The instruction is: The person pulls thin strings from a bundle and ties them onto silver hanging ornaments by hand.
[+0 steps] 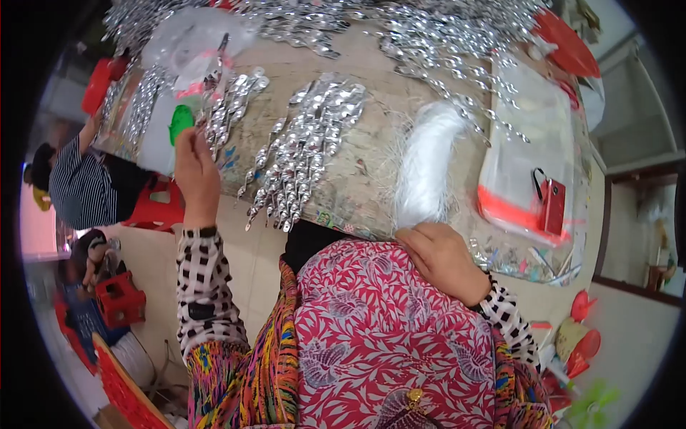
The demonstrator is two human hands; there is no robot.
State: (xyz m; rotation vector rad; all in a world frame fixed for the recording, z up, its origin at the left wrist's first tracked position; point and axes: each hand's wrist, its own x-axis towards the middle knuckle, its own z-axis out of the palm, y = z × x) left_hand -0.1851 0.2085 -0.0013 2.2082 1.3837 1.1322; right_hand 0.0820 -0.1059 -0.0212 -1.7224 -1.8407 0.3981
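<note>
At the left of the worn, brown counter, the left hand is raised near the edge, its fingers closed in a pinch on the lower end of a bright green, smooth piece. Just beyond it lie some shiny, twisted silver strips and crumpled clear plastic.

Near the middle of the counter, a fanned bundle of twisted silver strips lies with its narrow tips toward the near edge, a few reaching over it. Right of this bundle — well apart from it — is a thick hank of glossy white fibres, with loose strands spread along its left side.

The right hand rests at the near edge, by the near end of the hank; its fingers are together and slightly bent, but whether they grip any strands I cannot tell.

Farther right lies a clear plastic sheet with an orange-red border, and on its near part a small, dark red, rectangular object with a black strap. Larger heaps of silver strips cover the far side. At the far left, another person in a striped top is beside a red plastic stool.
</note>
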